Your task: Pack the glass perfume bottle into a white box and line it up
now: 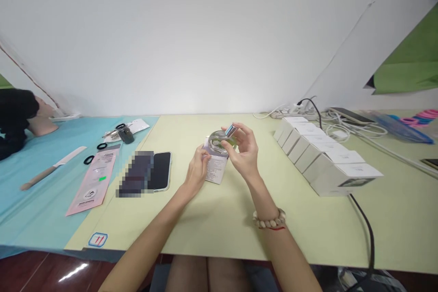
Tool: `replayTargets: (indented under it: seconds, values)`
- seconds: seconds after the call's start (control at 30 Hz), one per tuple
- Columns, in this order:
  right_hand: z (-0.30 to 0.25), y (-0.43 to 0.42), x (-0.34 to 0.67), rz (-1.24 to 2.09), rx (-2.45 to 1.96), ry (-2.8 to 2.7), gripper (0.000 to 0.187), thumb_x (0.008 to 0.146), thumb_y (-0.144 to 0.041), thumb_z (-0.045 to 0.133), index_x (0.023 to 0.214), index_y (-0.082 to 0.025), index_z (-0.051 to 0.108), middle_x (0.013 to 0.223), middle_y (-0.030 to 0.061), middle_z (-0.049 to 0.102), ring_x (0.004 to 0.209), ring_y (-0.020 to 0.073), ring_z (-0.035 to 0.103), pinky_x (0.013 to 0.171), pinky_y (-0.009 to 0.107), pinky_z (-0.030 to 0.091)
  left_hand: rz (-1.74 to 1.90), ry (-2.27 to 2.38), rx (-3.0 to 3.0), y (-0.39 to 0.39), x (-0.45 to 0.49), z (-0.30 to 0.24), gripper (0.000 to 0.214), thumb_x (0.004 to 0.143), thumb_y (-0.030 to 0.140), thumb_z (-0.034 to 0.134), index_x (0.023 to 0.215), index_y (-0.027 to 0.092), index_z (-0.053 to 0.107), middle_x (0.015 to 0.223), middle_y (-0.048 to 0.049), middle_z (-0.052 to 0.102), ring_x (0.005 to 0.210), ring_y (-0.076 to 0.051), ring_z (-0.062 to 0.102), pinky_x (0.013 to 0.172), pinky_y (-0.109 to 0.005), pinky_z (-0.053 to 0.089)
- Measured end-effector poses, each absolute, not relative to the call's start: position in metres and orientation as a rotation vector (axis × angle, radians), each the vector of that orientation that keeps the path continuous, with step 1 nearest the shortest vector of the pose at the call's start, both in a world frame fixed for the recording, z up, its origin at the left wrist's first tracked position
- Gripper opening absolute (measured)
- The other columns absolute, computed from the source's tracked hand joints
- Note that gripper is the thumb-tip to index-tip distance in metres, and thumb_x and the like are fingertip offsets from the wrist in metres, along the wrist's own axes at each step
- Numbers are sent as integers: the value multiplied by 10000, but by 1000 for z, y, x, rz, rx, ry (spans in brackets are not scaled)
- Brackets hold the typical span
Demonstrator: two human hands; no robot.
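Fingers of my right hand (247, 153) are closed around a clear round glass perfume bottle (216, 140) with a silver cap (231, 130). The bottle is tilted, its cap toward the upper right. My left hand (197, 169) grips a small white and lilac printed carton (215, 171) by its left side. The bottle is right at the carton's upper end and overlaps it in view; whether its base is inside the carton I cannot tell. Both are held above the pale yellow table (219, 232).
Several white boxes (328, 175) stand in a row at right, with cables and a power strip (290, 112) behind. Left of my hands lie a phone (160, 171), a pink packet (92, 182), a dark jar (126, 134), a knife (54, 167) and a mannequin head (41, 112).
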State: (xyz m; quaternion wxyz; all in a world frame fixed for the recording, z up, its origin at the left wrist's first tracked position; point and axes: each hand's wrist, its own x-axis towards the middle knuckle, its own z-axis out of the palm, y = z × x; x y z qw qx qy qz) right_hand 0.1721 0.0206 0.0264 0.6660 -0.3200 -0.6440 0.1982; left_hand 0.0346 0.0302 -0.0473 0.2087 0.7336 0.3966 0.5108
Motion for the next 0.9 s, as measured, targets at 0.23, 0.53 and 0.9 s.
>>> replayTargets:
  seconds: [0.23, 0.53, 0.9]
  values:
    - [25, 19, 170, 292, -818, -1568, 379, 764, -166, 599, 1125, -213, 494, 1096, 54, 550, 1031, 172, 544, 923, 350, 442, 1531, 1043, 2204, 31, 32, -44, 253, 817, 332, 537, 961, 164, 415, 1337, -114, 338, 1238, -197, 375, 881, -323, 445]
    - [32, 14, 170, 312, -807, -1621, 414, 761, -164, 597, 1144, -203, 444, 1084, 73, 558, 998, 178, 561, 866, 352, 465, 1717, 835, 2320, 31, 31, -47, 265, 793, 212, 570, 957, 165, 367, 1361, -140, 282, 1277, -207, 317, 983, -395, 393]
    - [16, 20, 168, 219, -982, -1731, 385, 756, -208, 602, 1131, -233, 517, 1115, 29, 558, 1042, 180, 516, 887, 341, 443, 1712, 725, 2274, 48, 33, -57, 414, 807, 208, 543, 1096, 205, 247, 1303, -167, 301, 1240, -180, 355, 942, -367, 410]
